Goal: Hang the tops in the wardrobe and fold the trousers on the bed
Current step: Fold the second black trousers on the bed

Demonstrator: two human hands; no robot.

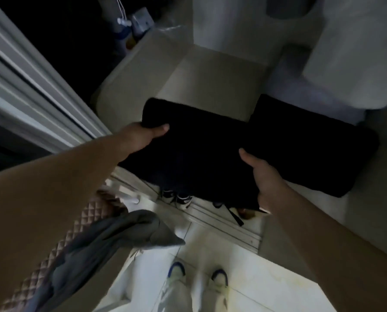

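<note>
The left hand (143, 137) and right hand (261, 174) clamp their fingers on opposite edges of the folded black trousers (201, 154), held flat above the wardrobe track (221, 218), probably to preserve the fold.

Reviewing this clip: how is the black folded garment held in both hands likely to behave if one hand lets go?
The black folded garment would probably droop and unfold, being soft cloth held flat only by the left hand and right hand gripping opposite edges. It looks thick, so perhaps fairly heavy. The thumbs press into it, so the grip seems unlikely to slip.
</note>
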